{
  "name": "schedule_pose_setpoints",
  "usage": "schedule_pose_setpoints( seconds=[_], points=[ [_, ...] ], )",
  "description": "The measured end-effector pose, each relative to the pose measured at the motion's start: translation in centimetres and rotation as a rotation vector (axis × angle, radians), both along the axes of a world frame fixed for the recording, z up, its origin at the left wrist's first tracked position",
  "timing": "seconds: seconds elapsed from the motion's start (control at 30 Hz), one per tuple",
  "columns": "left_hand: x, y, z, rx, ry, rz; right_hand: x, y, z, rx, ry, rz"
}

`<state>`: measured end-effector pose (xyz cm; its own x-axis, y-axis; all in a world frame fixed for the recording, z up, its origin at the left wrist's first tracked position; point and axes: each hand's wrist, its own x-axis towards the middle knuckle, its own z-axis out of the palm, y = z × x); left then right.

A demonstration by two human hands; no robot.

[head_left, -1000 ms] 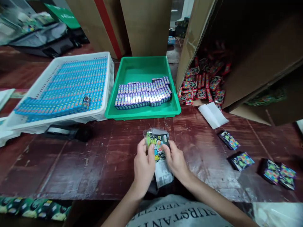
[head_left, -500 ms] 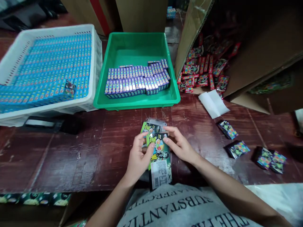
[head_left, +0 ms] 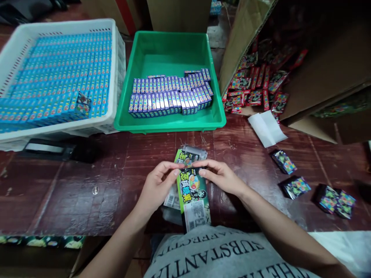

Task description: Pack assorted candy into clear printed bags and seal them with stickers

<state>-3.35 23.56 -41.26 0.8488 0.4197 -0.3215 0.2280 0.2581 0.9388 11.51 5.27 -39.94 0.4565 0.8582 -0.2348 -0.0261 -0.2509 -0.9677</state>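
Note:
A green-and-black printed candy box [head_left: 193, 187] with a white label lies close to my shirt. My left hand [head_left: 158, 185] pinches its upper left corner between thumb and fingertips. My right hand [head_left: 223, 175] grips the upper right corner, thumb on the front and index finger along the top edge. Just beyond lies a second box of the same print [head_left: 182, 155], partly covered, with a clear plastic tray [head_left: 195, 150] at its far end. More clear plastic [head_left: 172, 214] shows beneath, left of the front box.
A green tray [head_left: 171, 127] holds rows of small purple boxes; a white basket [head_left: 116, 77] at left is filled with blue ones. Several small dark packs [head_left: 295, 187] and folded white paper [head_left: 268, 128] lie at right, near a carton [head_left: 246, 42] of red packets. A black object [head_left: 78, 150] lies at left.
My left hand has moved left and its fingers from the box's side to its top edge. My right index finger now lies along that edge. The whole view has shifted slightly.

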Motion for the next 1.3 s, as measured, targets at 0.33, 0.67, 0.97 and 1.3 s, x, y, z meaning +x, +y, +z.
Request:
schedule_pose_setpoints(
  seconds=[0.33,0.67,0.97,1.3],
  points=[
    [1.2,1.4,0.6,0.061,0.103,-0.061,0.5,1.5,0.1,0.016,-0.195,-0.022],
    [3.0,2.2,1.3,0.008,0.125,-0.141,2.1,2.8,1.9,-0.107,0.057,0.024],
    [3.8,2.7,1.3,0.009,0.165,-0.154,2.3,3.7,2.0,-0.18,0.034,-0.072],
    [2.7,3.5,0.9,0.041,0.039,-0.298,4.1,2.8,2.7,-0.098,-0.138,0.216]
  ],
)
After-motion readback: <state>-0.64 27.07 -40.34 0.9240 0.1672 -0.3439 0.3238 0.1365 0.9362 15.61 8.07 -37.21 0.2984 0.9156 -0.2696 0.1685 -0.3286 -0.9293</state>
